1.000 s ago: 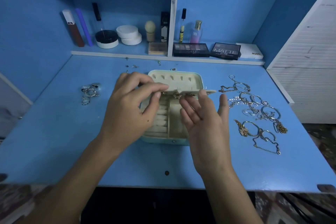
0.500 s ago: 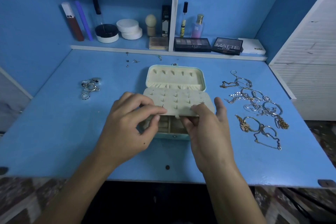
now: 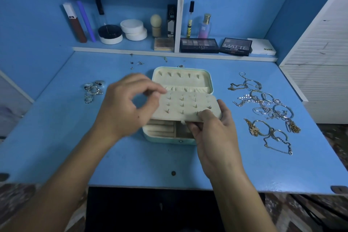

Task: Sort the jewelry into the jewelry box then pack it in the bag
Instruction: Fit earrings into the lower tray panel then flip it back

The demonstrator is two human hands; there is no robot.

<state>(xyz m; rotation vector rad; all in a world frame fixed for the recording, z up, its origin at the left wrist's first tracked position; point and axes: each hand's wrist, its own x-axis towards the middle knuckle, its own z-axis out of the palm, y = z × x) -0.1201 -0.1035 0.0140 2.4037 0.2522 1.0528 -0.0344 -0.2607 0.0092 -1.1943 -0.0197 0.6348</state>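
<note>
Box [image 3: 169, 138] sits mid counter [image 3: 56, 137], lid [image 3: 181, 79] swung back & lying open on the far side, so both trays are reachable. Earring panel [image 3: 188, 107] is flapped down toward the person, roughly level over the box, w/ a few studs already poked through it; the posts stick up, so this looks like the back face, prob turned up to reach the posts.

Right hand [image 3: 212, 133] pinches the panel's near edge by the box's right front corner, thumb on top & fingers under: it props the panel so it doesn't drop into the compartments below. Left hand [image 3: 128, 105] is at the panel's left edge, fingers curled w/ thumb & forefinger tips close together as if pinching sth tiny; it's blurred, so can't tell if there's a stud or backing in it.

Sorting is early, I'd say. Rings [image 3: 93, 90] lie in a clump left of the box, chains and bangles [image 3: 267, 111] spread right of it, loose studs [image 3: 136, 63] beyond the box's far left corner. All still out on the counter, grouped by type, likely so each kind goes into its own section. No bag in view.

Cosmetics [image 3: 131, 30] line the shelf behind the box
</note>
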